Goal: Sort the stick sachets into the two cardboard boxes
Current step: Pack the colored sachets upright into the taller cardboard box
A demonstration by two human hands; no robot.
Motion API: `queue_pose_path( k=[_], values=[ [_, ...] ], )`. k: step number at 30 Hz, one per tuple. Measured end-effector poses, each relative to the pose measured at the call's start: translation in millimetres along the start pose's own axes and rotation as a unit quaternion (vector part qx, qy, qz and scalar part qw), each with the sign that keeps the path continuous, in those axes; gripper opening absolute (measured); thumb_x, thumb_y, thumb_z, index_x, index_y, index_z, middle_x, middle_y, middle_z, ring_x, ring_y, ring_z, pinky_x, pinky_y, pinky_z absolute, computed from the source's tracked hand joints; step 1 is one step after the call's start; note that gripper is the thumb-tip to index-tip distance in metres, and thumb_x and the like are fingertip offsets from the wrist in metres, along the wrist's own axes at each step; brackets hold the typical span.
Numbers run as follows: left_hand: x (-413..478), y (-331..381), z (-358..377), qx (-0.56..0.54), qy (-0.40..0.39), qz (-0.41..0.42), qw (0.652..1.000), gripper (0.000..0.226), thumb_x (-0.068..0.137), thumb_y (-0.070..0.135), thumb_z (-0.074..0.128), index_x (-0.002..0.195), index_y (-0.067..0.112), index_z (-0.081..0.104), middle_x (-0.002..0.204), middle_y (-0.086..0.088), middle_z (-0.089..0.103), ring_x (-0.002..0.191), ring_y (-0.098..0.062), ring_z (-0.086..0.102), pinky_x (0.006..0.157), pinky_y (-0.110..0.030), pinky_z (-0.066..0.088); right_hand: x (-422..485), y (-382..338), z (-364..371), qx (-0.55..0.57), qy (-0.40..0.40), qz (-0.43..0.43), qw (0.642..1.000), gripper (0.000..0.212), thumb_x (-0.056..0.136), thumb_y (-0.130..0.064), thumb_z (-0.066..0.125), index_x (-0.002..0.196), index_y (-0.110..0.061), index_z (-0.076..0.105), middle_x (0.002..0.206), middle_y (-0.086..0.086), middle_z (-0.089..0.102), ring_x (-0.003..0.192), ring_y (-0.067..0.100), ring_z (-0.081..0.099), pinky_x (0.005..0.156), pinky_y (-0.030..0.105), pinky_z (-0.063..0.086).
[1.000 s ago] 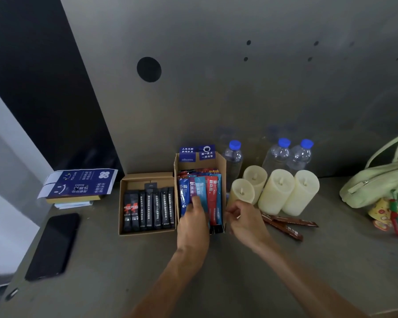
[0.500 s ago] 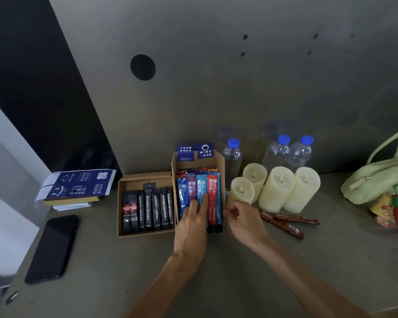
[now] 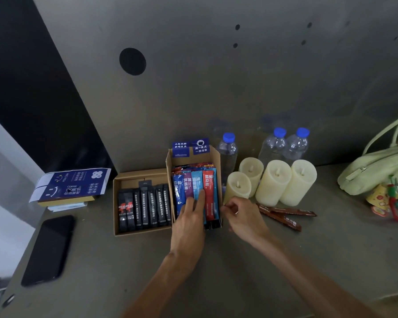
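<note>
head-worn view, downward, near table (image 3: pixel 239 271)

Before me a dull grey tabletop (image 3: pixel 101 271) meets a flat grey wall panel (image 3: pixel 216 99) with one round black hole (image 3: pixel 132 61); left of that panel, a black panel (image 3: pixel 32 88), then pale wall (image 3: pixel 0 157).
</note>
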State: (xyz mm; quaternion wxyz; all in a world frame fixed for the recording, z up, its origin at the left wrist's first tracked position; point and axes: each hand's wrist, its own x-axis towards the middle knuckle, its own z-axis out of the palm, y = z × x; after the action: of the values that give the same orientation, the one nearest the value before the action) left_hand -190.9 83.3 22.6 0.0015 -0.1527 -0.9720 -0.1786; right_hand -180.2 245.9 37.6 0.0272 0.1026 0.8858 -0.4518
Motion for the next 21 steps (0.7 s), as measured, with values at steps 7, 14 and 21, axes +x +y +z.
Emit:
queue_pose_path(
  k=[7, 14, 21],
  values=[
    [-7, 36, 2, -0.132, 0.109, 0.065, 0.983, 0.015, 0.095, 0.023, 0.065, 0.106, 0.019, 0.056, 0.111, 0.002, 0.056, 0.091, -0.016, 0.062, 0.061, -0.03, 0.055, -14, 40, -41, -0.064, 0.029, 0.026, 0.997, 0.013, 0.096, -0.03, 0.06, 0.085, -0.026, 0.066, 0.076, -0.008, 0.066, 0.067, 0.007, 0.064, 0.061, 0.025, 0.048],
    [8, 94, 46, -0.107, -0.055, 0.176, 0.977, 0.023, 0.104, 0.024, 0.043, 0.124, 0.02, 0.055, 0.127, 0.004, 0.05, 0.104, -0.014, 0.061, 0.087, -0.03, 0.053, -16, 131, -96, -0.101, 0.114, 0.198, 0.968, 0.016, 0.091, -0.031, 0.059, 0.077, -0.027, 0.067, 0.084, -0.003, 0.069, 0.083, 0.019, 0.066, 0.074, 0.031, 0.051],
    [49, 126, 104, -0.039, -0.159, 0.134, 0.977, 0.074, 0.098, 0.005, 0.048, 0.159, 0.015, 0.008, 0.167, -0.002, 0.003, 0.153, -0.02, 0.009, 0.122, -0.038, 0.02, -6, 163, -107, -0.059, 0.147, 0.268, 0.95, 0.016, 0.093, -0.022, 0.051, 0.087, -0.018, 0.065, 0.091, 0.004, 0.065, 0.081, 0.022, 0.059, 0.07, 0.028, 0.045]
  ],
)
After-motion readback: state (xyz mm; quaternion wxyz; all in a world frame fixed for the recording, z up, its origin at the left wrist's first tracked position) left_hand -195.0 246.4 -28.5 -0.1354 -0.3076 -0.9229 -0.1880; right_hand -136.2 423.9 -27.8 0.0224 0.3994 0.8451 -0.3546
